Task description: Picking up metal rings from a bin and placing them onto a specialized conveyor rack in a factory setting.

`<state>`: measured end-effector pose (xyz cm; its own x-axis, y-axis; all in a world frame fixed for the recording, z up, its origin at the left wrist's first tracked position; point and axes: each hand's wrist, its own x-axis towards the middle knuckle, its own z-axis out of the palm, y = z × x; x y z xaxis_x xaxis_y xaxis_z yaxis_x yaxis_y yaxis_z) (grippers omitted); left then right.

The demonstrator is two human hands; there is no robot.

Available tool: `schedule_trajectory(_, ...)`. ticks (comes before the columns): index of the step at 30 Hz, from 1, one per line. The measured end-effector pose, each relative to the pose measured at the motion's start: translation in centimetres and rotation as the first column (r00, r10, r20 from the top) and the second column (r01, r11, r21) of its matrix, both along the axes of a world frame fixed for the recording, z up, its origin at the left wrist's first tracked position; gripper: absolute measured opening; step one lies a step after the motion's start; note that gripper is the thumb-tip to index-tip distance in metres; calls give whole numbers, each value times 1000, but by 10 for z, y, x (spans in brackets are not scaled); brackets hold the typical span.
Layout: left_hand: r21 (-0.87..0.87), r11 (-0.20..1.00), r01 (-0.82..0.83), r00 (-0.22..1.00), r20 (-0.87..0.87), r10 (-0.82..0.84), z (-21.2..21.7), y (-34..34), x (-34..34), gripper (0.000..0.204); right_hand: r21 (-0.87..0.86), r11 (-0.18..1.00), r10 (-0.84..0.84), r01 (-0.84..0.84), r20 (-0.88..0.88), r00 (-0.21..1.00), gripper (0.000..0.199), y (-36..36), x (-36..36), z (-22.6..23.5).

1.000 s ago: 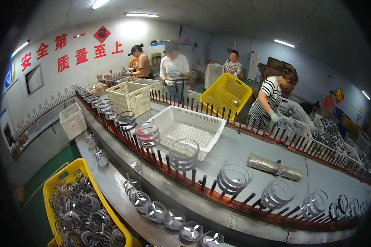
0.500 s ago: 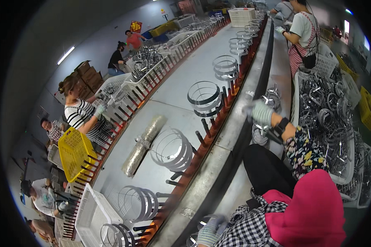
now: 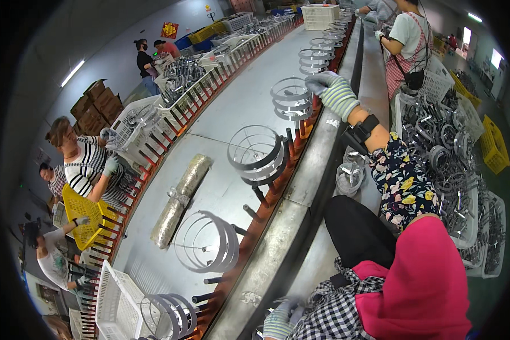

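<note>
Head view: own hands out of frame, fingers' state untellable. Co-worker's striped glove at ring stack. Five stacks clear on bench, farther ones blurred. One foil roll.

Six sets of metal rings hang on the red pegs along the desk. One foil-wrapped roll lies on it. Three yellow crates stand around it.

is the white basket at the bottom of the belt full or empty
Cannot tell for sure: the white basket lies tipped at the frame's bottom edge, and only its slatted wall shows, with wire ring frames standing beside it.
</note>
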<state>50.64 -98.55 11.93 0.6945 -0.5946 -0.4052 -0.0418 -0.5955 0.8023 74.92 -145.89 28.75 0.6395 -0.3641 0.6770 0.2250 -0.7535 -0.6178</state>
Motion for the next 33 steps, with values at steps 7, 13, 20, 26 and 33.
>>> schedule_trajectory(7, 27, 995, 96, 991, 85, -98, 9, -14, 0, 37, 76, 989, 134, -124, -145, 980, 22, -3, 16, -24)
schedule_trajectory(13, 161, 985, 67, 998, -8, -66, 22, -22, -1, 37, -114, 985, 101, -127, -207, 973, 22, 34, -1, -7)
schedule_trajectory(20, 130, 990, 50, 998, 16, -52, 22, -25, -2, 36, 77, 994, 76, -75, -20, 997, 28, -9, -18, -10)
schedule_trajectory(26, 122, 992, -27, 1000, 13, 26, 19, -40, -12, 36, 200, 980, 24, 4, -139, 990, 28, -66, -38, -41)
schedule_trajectory(33, 25, 997, -67, 946, 319, 56, 40, -68, -17, 29, 261, 964, 4, 46, -188, 982, 28, -100, -24, -45)
